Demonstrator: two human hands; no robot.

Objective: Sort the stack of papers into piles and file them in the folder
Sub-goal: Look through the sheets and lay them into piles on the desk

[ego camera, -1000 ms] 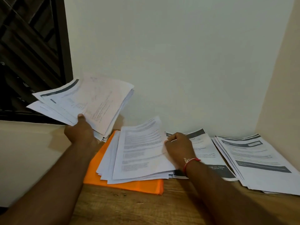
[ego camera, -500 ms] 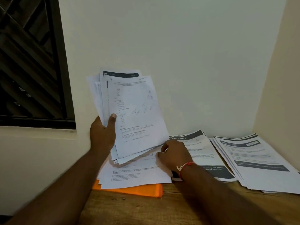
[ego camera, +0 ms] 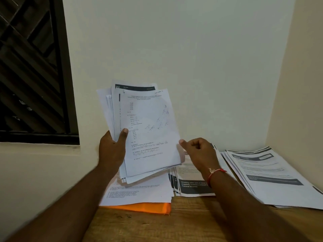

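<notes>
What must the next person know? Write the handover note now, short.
Left hand grips the unsorted stack, raised above the table.
Right hand: fingers curled at the right edge of the top sheet; whether it pinches the sheet is unclear.
Done: three piles lie on the table: left pile on the orange folder, middle pile, right pile.
Left: sort the held stack, then file the piles in the folder.

Home room corner, wooden desk (ego camera: pixel 174 224), grilled window (ego camera: pixel 31 67)
</notes>
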